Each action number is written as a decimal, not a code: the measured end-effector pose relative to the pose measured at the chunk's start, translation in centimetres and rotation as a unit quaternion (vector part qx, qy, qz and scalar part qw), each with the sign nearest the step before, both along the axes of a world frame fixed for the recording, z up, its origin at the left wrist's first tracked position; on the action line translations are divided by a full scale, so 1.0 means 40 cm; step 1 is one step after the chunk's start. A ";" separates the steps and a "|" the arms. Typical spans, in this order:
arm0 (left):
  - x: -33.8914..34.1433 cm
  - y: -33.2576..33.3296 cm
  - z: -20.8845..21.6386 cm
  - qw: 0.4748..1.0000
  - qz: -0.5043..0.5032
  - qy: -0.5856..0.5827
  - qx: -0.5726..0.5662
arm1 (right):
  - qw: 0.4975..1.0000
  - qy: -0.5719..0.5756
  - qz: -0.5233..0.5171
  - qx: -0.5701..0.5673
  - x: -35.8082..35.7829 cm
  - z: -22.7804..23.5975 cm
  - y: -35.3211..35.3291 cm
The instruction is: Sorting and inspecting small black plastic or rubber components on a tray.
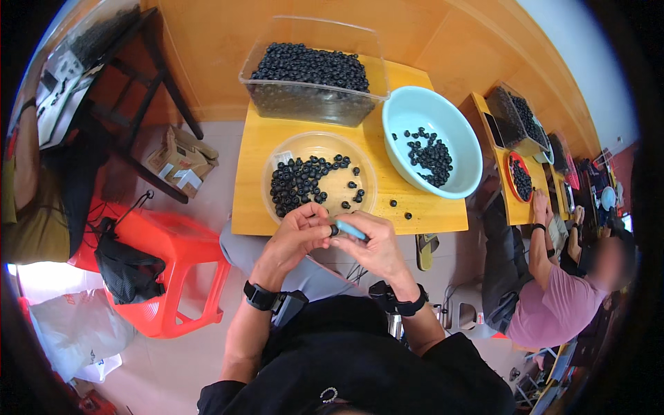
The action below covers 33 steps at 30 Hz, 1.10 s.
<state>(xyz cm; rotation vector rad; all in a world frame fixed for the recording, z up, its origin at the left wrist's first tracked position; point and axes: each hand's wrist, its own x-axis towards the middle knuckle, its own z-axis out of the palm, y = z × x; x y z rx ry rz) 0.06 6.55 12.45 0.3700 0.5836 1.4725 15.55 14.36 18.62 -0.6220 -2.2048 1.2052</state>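
My left hand pinches a small black ring-like part between thumb and fingertips, just past the near edge of the table. Closed around a light blue handheld tool is my right hand, with the tool's tip right at the black part. The exact shape of that tip is hidden by my fingers. Beyond my hands a shallow clear round bowl holds many black bead-like parts. To its right, a light blue basin contains a pile of similar parts.
A clear bin full of black parts stands at the table's back. Two loose parts lie near the front right of the yellow table. A red stool is at left. On the right, another person works at a table.
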 end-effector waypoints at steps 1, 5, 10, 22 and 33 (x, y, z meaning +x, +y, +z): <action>-0.001 -0.001 -0.006 1.000 -0.003 0.001 0.002 | 1.000 0.015 0.008 -0.001 -0.005 -0.009 -0.001; 0.002 -0.003 0.012 0.999 -0.019 0.028 -0.017 | 1.000 0.009 0.001 0.014 0.010 -0.012 0.016; 0.003 -0.003 0.036 0.997 0.043 0.048 -0.048 | 0.963 -0.020 -0.242 0.121 0.087 -0.012 0.167; -0.098 0.094 0.058 0.990 0.140 0.001 0.021 | 0.983 -0.011 -0.034 -0.179 0.002 -0.029 -0.059; -0.152 0.142 0.093 0.974 0.203 -0.097 0.023 | 0.965 0.053 0.143 -0.214 -0.087 -0.045 -0.156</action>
